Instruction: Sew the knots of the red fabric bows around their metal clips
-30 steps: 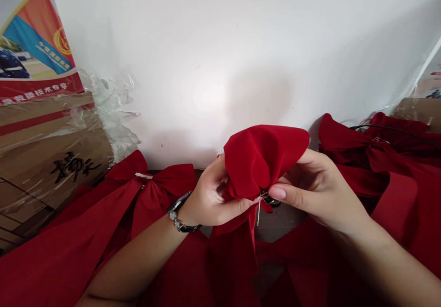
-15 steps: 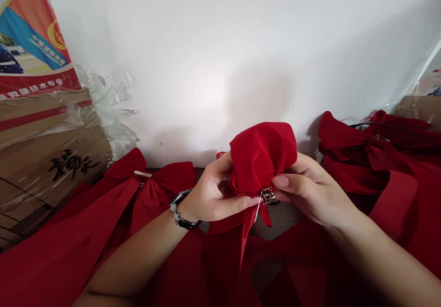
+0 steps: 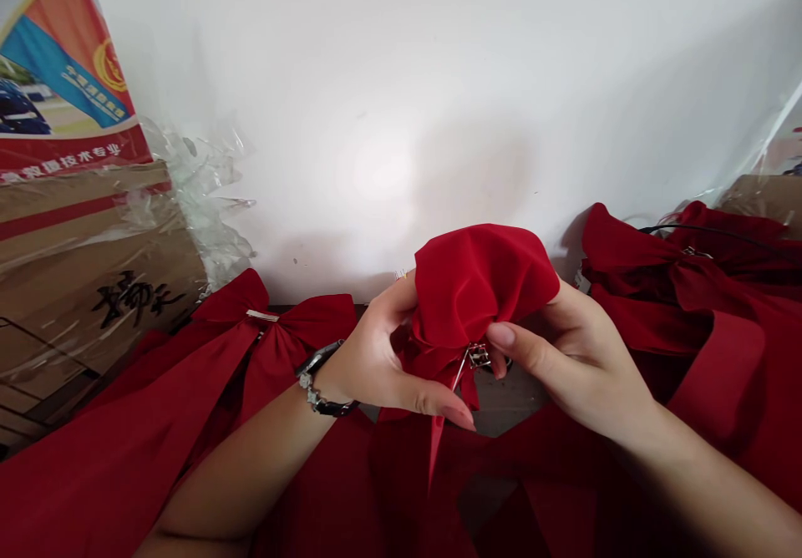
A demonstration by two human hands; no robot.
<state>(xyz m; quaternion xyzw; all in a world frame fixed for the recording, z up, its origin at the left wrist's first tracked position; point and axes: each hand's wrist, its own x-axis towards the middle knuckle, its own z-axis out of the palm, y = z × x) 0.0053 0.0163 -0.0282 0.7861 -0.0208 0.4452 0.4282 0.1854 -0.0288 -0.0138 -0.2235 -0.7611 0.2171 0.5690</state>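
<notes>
Between two bare hands, we see a red bow (image 3: 485, 278) raised above a dark tabletop (image 3: 510, 408), a small metal clip (image 3: 479, 356) at its gathered centre. The right hand (image 3: 580, 362) grasps the bow from the right, thumb pressed just beside the clip. The left hand (image 3: 379, 366) curves round the opposite side, thumb standing apart below the clip; its fingers are hidden behind the fabric, so we cannot tell how firmly it grips. That thumb crosses in front of the bow's hanging tails, partly blocking our view of them.

Around the hands, we find red ribbon crowding the surface. On the left lies another bow (image 3: 319, 320) with a pale clip (image 3: 261, 316); on the right, more red bows (image 3: 626, 245), a black cable (image 3: 664, 226) running across them. A cardboard box (image 3: 56, 266) and clear plastic wrap (image 3: 213, 224) stand at far left, before a white wall (image 3: 344, 57).
</notes>
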